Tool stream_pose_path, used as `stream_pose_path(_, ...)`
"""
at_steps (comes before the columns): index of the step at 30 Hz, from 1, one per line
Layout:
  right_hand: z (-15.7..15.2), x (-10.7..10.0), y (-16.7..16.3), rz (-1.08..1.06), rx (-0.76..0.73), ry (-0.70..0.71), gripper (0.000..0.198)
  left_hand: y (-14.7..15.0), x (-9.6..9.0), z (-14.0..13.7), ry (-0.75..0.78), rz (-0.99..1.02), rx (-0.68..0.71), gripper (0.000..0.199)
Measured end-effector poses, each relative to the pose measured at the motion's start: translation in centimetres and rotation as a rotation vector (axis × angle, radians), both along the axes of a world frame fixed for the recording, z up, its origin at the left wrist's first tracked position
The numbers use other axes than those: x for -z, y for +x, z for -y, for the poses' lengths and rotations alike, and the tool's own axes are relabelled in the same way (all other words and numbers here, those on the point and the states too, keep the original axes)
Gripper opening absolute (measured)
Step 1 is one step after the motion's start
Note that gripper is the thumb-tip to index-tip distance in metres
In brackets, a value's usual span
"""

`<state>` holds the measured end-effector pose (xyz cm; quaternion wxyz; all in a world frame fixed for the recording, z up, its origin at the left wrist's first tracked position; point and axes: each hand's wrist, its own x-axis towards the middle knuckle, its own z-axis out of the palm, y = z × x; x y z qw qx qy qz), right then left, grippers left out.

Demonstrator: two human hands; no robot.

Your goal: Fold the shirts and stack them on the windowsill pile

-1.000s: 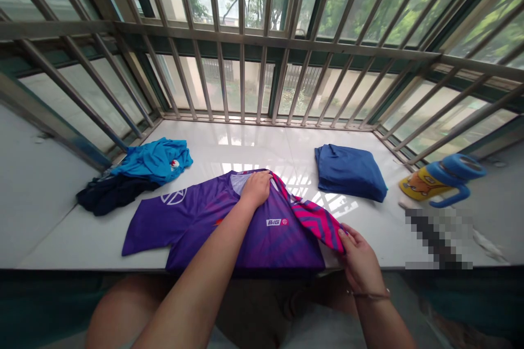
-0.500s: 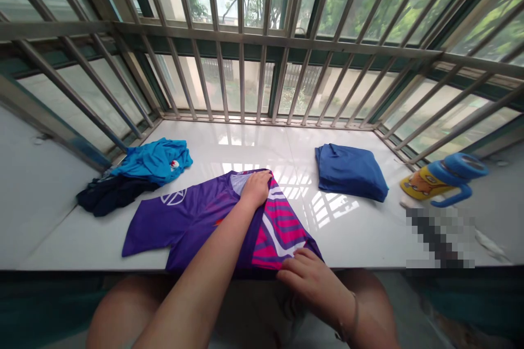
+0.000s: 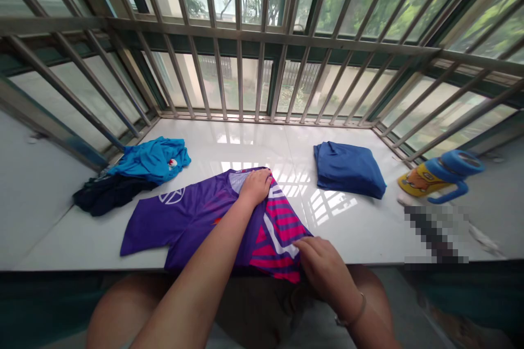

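A white glossy desk point(image 3: 360, 229) fills the middle band of the frame, fenced behind by a metal window grille point(image 3: 262, 38). Across its lower centre lies a purple jersey point(image 3: 184, 218), spread flat with one sleeve pointing to the lower left and its right side folded over, so a pink-striped panel point(image 3: 278, 234) faces up and its hem hangs just over the near edge.

The left hand point(image 3: 256, 185) rests palm down near the collar, fingers curled loosely on the cloth, pinning rather than gripping. The right hand point(image 3: 323, 267), at lower centre-right, lies with its fingertips on the striped panel's edge; whether its grip pinches the fabric or only presses it I cannot tell.

The jersey looks thin, light, limp and slick, likely to slide on the polished top, so hems, shoulder seams and fold edges seem the surest places to take it.

A folded dark blue garment point(image 3: 347, 169) sits right of centre, a crumpled light blue and navy pile point(image 3: 135, 174) to the left, and a blue-handled yellow cup point(image 3: 440, 177) at far right.
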<state>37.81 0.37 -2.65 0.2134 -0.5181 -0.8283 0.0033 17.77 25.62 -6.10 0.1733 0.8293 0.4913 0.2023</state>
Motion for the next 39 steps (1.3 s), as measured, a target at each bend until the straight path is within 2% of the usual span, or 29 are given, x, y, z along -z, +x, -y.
stream_pose_path(3,-1.6,0.7,2.1,0.020,0.148,-0.012,0.042,-0.1,0.3,-0.1,-0.008,0.005,0.004,0.042)
stream_pose_path(6,-2.7,2.0,3.7,0.006,0.196,-0.074,0.025,-0.2,0.4,-0.1,-0.016,0.004,0.010,0.047)
stream_pose_path(9,-2.9,3.2,5.2,-0.056,0.315,-0.071,0.022,-0.1,0.2,-0.1,-0.021,-0.003,0.003,0.049)
stream_pose_path(14,-2.2,4.5,7.0,-0.122,0.560,-0.044,0.030,0.0,0.1,-0.1,-0.029,-0.010,-0.003,0.049)
stream_pose_path(17,-2.1,4.4,6.7,-0.136,0.567,-0.020,0.029,-0.1,0.0,0.1,-0.021,-0.002,-0.010,0.048)
stream_pose_path(20,-2.3,3.9,5.4,-0.179,0.460,0.019,0.028,-0.2,0.1,0.5,0.049,0.006,0.041,0.045)
stream_pose_path(23,-2.7,3.7,4.3,-0.159,0.390,-0.013,0.028,-0.2,0.2,0.9,0.089,-0.020,0.116,0.036)
stream_pose_path(28,-3.2,3.7,4.0,-0.121,0.496,-0.121,0.033,0.1,0.3,0.8,0.075,-0.073,0.052,0.037)
stream_pose_path(32,-2.9,3.1,4.2,-0.189,0.591,-0.246,0.039,0.3,0.3,0.6,0.077,-0.083,-0.029,0.040)
stream_pose_path(36,-2.0,2.6,4.6,-0.261,0.732,-0.310,0.043,0.2,0.3,0.5,0.086,-0.071,-0.041,0.038)
stream_pose_path(39,-1.5,2.7,5.1,-0.310,0.690,-0.325,0.040,0.2,0.3,0.5,0.095,-0.070,-0.041,0.037)
